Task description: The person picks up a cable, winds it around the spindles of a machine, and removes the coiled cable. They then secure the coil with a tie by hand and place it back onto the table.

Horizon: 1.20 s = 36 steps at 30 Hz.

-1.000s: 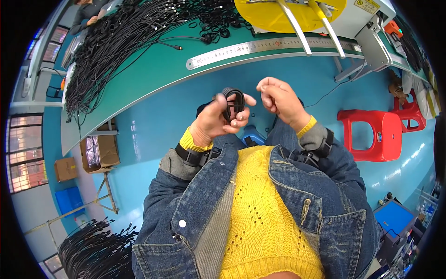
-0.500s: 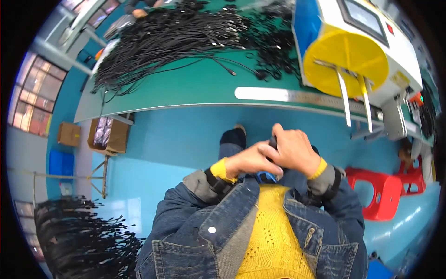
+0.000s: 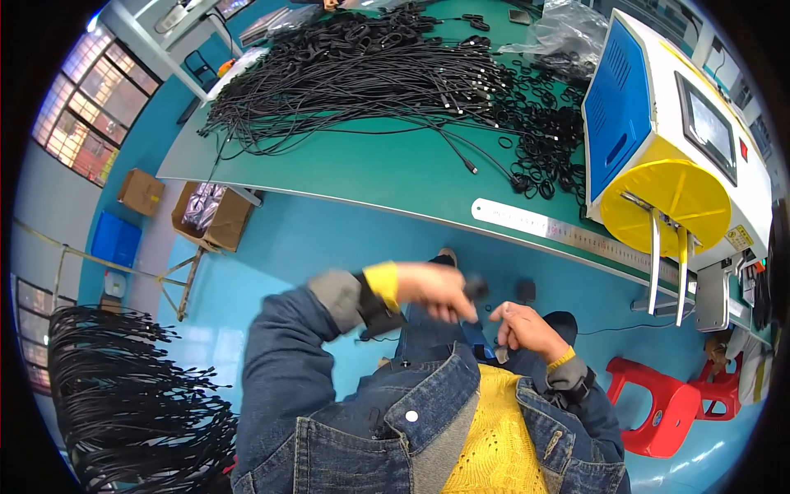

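My left hand (image 3: 432,290) is in front of my body, smeared by motion, its fingers curled downward. A dark blurred thing (image 3: 476,286) shows at its fingers; its kind cannot be made out. My right hand (image 3: 531,331) is close beside it, a small gap between them, with its fingers bent and pinched together. What it holds, if anything, is hidden. Beyond my hands, on the green table (image 3: 370,169), lies a big heap of black cables (image 3: 354,90) with metal plugs. Many small black rings (image 3: 547,140) are scattered to the right of the cables.
A steel ruler (image 3: 535,222) lies along the table's front edge. At right stands a white and blue machine (image 3: 658,107) with a yellow disc (image 3: 666,202) and two metal prongs. Red stools (image 3: 662,412) are at lower right, hanging black cables (image 3: 123,395) at lower left, an open carton (image 3: 230,222) under the table.
My hands, joined around a small dark thing before, have come apart. The left is raised and moving; the right is lower. My view has turned, so the table now slants down to the right.
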{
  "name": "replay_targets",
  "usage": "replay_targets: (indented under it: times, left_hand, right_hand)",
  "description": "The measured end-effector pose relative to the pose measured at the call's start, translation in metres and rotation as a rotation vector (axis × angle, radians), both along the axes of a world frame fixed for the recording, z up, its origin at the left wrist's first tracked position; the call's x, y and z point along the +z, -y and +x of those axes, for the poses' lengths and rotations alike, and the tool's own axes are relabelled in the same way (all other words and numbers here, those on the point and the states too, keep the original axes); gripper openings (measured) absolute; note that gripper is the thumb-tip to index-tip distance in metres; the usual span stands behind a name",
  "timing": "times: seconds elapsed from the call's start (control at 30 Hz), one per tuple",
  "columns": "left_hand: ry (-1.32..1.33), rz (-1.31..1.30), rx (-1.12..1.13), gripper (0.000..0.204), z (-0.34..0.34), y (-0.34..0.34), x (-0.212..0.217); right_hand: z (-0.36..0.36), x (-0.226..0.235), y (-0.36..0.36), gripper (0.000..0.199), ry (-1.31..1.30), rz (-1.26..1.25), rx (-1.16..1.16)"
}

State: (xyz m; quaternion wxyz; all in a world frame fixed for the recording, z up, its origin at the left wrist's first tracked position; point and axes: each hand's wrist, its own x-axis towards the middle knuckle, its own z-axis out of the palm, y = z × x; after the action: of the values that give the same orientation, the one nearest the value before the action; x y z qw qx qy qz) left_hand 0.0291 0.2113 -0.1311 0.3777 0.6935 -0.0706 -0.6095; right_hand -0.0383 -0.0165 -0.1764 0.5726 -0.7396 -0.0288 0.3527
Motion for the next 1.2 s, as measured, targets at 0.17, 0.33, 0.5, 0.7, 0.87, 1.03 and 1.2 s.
replay_targets:
  times: [0.17, 0.33, 0.5, 0.7, 0.87, 1.03, 1.2]
  left_hand:
    - [0.421, -0.695, 0.916, 0.031, 0.168, -0.119, 0.102]
    - [1.150, 1.012, 0.624, 0.057, 0.272, -0.241, 0.081]
    - [1.002, 1.243, 0.656, 0.050, 0.238, -0.156, 0.025]
    - [1.324, 1.008, 0.318, 0.050, 0.268, -0.150, 0.022]
    - [1.523, 0.547, 0.261, 0.034, 0.287, -0.134, 0.014]
    - [1.779, 0.343, 0.281, 0.026, 0.309, -0.148, 0.064]
    - [2.045, -0.197, -0.301, 0.025, 0.309, -0.155, 0.112]
  right_hand:
    - [-0.014, -0.018, 0.028, 0.028, -0.073, -0.006, 0.003]
    - [-0.018, -0.018, 0.026, 0.023, -0.092, -0.007, -0.033]
    - [-0.017, -0.016, 0.035, 0.020, -0.060, -0.070, -0.130]
    - [-0.014, -0.023, 0.032, 0.019, -0.076, -0.058, -0.097]
    - [-0.015, -0.032, 0.035, 0.019, -0.060, -0.046, -0.098]
    - [-0.015, -0.026, 0.040, 0.019, -0.067, -0.044, -0.126]
    - [-0.017, -0.029, 0.032, 0.019, 0.027, -0.039, -0.084]
